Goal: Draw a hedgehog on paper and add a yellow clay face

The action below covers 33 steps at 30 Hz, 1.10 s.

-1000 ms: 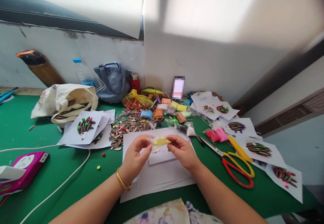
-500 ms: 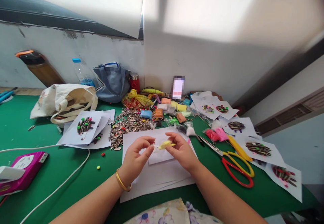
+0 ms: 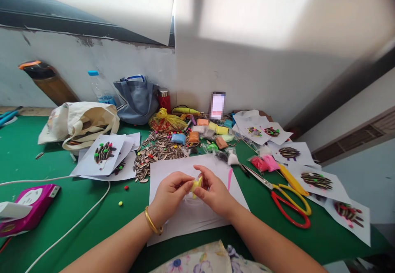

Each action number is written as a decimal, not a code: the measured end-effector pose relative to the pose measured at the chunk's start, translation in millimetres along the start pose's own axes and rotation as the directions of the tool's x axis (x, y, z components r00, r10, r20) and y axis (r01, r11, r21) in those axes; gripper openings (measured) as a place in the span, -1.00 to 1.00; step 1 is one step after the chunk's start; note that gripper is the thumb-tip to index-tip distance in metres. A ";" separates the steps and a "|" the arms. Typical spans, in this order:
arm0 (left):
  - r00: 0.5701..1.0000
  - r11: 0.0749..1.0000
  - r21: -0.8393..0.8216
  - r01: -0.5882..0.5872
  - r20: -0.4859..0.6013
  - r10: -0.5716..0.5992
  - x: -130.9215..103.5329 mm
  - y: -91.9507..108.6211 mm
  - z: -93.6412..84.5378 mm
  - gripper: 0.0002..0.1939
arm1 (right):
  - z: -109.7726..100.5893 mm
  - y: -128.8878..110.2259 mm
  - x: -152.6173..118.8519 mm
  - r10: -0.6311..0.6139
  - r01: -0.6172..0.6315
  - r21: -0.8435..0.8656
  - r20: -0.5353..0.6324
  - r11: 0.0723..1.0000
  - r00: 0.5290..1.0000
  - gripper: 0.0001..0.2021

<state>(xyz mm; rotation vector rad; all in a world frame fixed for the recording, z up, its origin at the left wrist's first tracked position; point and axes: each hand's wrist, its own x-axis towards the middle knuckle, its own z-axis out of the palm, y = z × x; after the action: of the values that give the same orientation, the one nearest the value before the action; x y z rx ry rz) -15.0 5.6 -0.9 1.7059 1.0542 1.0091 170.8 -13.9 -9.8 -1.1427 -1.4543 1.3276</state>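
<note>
Gripping a yellow lump (image 3: 196,184) between them, both hands show in the head view above a white sheet (image 3: 169,168); take the lump as the clock's centre, with twelve pointing away from the person. The left hand (image 3: 171,190), at nine o'clock, has its thumb and fingertips pinched closed on the lump's edge. The right hand (image 3: 216,192), between three and four, is loosely curled, thumb against the lump's near side and one finger raised. Some clear film (image 3: 193,201) shows just below, at six; how it is held I cannot tell.

Farther out, sunflower seeds (image 3: 160,151) lie heaped between ten and eleven, and wrapped packets (image 3: 222,130) cluster between twelve and one, before an upright phone (image 3: 217,106). Open scissors (image 3: 272,185) rest at three, near a pink packet (image 3: 271,162) toward two. A seed picture (image 3: 104,153) lies between nine and ten.
</note>
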 end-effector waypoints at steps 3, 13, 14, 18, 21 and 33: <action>0.999 1.000 -0.006 0.014 -0.029 -0.014 -0.1 -0.4 1.1 -0.87 | 2.9 1.1 -0.2 0.042 -0.042 0.005 0.001 0.999 0.999 -0.40; 0.983 0.969 -0.194 0.153 -0.066 -0.169 3.6 8.9 -0.8 -0.79 | 2.0 -1.9 3.3 0.068 -0.066 0.258 0.000 0.964 0.998 -0.53; 0.983 0.964 -0.213 0.160 -0.058 -0.176 3.5 9.5 -0.6 -0.78 | 2.1 -2.2 3.4 0.067 -0.063 0.275 -0.006 0.959 0.998 -0.57; 0.983 0.952 -0.249 0.177 -0.006 -0.184 3.6 8.1 -0.7 -0.74 | 3.4 -1.5 2.9 0.045 -0.045 0.276 0.007 0.960 0.999 -0.64; 0.983 0.959 -0.215 0.183 0.016 -0.184 4.7 6.5 -1.7 -0.76 | 3.2 -0.9 1.6 0.007 -0.013 0.264 0.021 0.964 1.000 -0.63; 0.989 0.968 -0.198 0.151 0.027 -0.149 3.5 1.4 2.1 -0.83 | 2.7 -5.6 -1.5 -0.062 0.063 -0.035 0.019 0.997 0.998 -0.88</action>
<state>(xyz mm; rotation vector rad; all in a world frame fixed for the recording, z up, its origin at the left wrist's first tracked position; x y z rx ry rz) -11.7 7.9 0.5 1.4460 1.0217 0.9722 168.1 -16.1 -4.5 -1.1017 -1.5196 1.2770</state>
